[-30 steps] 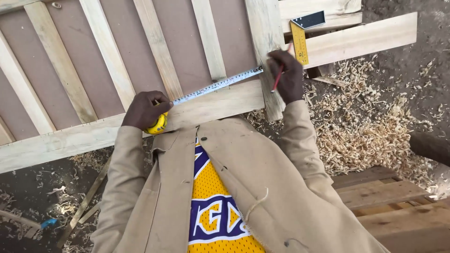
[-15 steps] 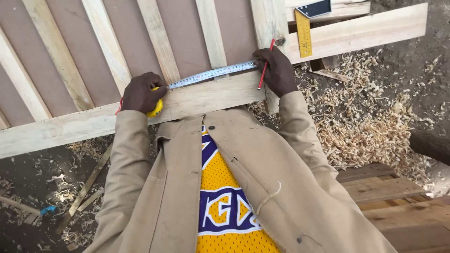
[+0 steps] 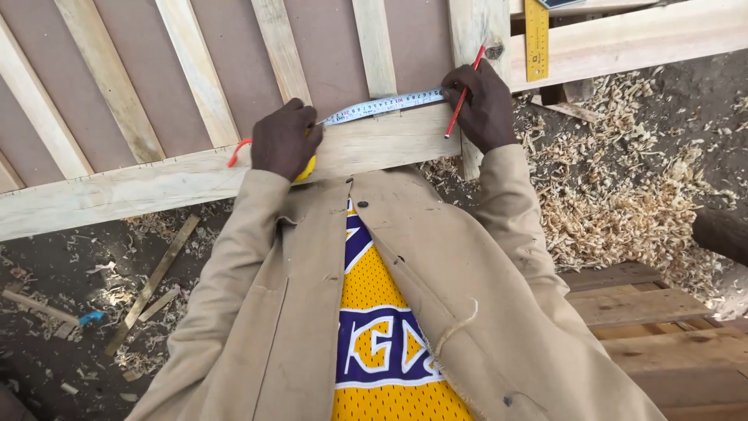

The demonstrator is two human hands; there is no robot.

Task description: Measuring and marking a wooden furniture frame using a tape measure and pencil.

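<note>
Both hands sit lower in view than before. Left hand [image 3: 284,140] grips the tape measure [image 3: 308,165], right hand [image 3: 483,105] pinches a red pencil [image 3: 465,92] — slack blade [image 3: 382,106] could skew the mark.

Slatted wooden frame [image 3: 156,183] over dirt floor [image 3: 47,257] — tape measure [image 3: 382,105] across its rail, shavings [image 3: 623,203] below

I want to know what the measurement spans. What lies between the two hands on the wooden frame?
In the head view, the extended tape blade runs along the frame's bottom rail from the left hand, on the yellow tape case, to the right hand, which holds a red pencil.
</note>
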